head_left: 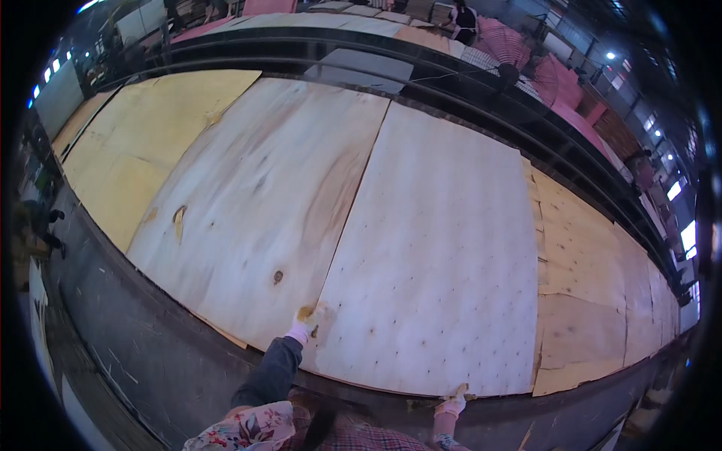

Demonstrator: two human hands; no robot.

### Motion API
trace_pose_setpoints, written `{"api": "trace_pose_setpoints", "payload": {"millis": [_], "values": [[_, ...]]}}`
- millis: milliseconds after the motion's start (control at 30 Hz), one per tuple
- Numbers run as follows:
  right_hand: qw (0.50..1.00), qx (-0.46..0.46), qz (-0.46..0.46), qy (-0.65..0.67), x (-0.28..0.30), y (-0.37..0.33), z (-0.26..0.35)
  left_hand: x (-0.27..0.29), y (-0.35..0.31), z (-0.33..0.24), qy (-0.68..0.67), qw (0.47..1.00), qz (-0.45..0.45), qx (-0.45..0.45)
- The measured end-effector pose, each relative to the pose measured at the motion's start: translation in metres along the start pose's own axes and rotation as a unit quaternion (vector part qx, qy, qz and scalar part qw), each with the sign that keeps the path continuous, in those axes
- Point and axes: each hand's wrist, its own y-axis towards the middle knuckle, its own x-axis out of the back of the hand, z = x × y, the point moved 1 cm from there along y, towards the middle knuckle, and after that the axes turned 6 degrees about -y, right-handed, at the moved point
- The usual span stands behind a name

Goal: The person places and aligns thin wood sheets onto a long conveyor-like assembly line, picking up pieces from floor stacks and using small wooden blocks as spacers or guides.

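Observation:
A pale, whitish wood veneer sheet (432,248) with rows of small dark spots lies in front of me. Its left edge meets a second veneer sheet (248,203) with brown streaks and a dark knot along a narrow seam. My left hand (303,323), in a white glove with yellow-brown fingertips, rests at the near end of that seam, its fingers apart on the wood. At the near edge of the spotted sheet, toward its right corner, my right hand (453,402), also gloved, has its fingers closed on the edge. Its thumb side shows; the underside is hidden.
Yellowish veneer sheets (162,128) lie at the far left, and patched tan ones (583,301) at the right. A dark table edge (173,331) runs along my side. Beyond stand a black rail (451,98), pink stacks (556,79) and another person (464,21).

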Motion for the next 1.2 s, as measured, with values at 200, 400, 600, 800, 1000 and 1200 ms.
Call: {"api": "trace_pose_setpoints", "payload": {"millis": [200, 400, 600, 800, 1000, 1200], "values": [[0.996, -0.072, -0.043, -0.044, -0.002, 0.016, -0.012, 0.037, -0.026, -0.044, 0.489, 0.821, 0.053, -0.29], [0.995, -0.028, -0.09, -0.015, -0.038, -0.027, 0.011, 0.034, 0.006, -0.029, 0.627, 0.709, 0.13, -0.295], [0.953, 0.187, -0.218, 0.1, -0.05, -0.164, 0.057, 0.005, 0.031, -0.016, 0.618, 0.677, 0.197, -0.347], [0.992, -0.029, -0.112, -0.058, -0.011, -0.372, -0.068, 0.005, 0.11, 0.065, 0.628, 0.585, 0.29, -0.423], [0.828, -0.309, -0.463, 0.06, 0.061, -0.647, -0.237, -0.063, 0.056, 0.019, 0.564, 0.486, 0.289, -0.601], [0.614, -0.211, -0.676, 0.349, -0.015, -0.866, -0.549, -0.026, -0.162, 0.141, 0.359, 0.51, 0.53, -0.575]]}}
